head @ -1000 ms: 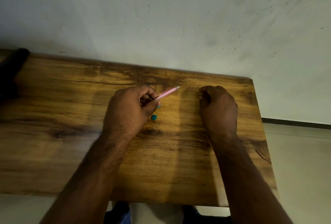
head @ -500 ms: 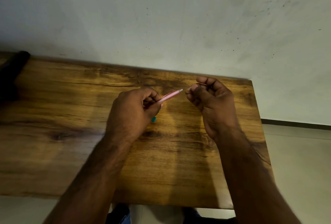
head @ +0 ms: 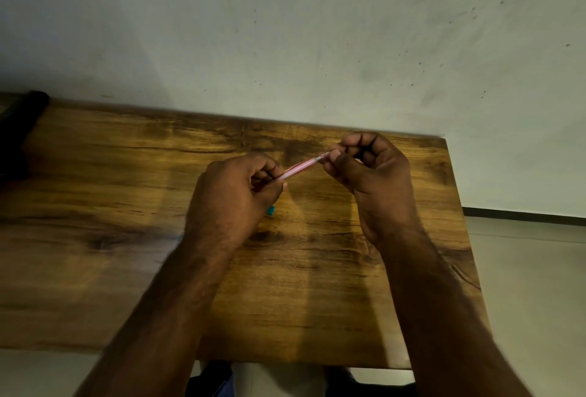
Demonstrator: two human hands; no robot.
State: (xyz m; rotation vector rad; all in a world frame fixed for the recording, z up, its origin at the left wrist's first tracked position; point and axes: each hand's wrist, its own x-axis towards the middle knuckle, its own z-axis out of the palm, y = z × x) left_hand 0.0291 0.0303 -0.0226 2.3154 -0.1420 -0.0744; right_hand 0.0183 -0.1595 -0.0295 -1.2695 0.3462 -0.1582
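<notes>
The work in hand looks like the taking apart or putting together of a pink pen (head: 301, 168), and the moment shown is the one where both hands meet on it. The pen is held in the air above the middle of the wooden surface (head: 95, 190), slanting up toward the surface's far right. The left hand (head: 234, 193) is curled round the pen's rear half, fingers wrapped and thumb pressed along the barrel, so most of that end is hidden. The right hand (head: 371, 171) has its thumb and fingertips (head: 333, 155) pinched on the pen's front end, with the other fingers curled in behind. Whether a small loose part is also caught in that pinch cannot be told. A small teal piece (head: 270, 210), perhaps a cap or button of the pen, lies on the surface near its middle, half hidden under the left hand. A dark object (head: 19, 130) sits at the surface's far left corner. I judge that the next move calls for a steady left grip while the right fingertips twist or pull the tip in line with the barrel. It also calls for care that nothing small drops onto the surface and rolls off.
</notes>
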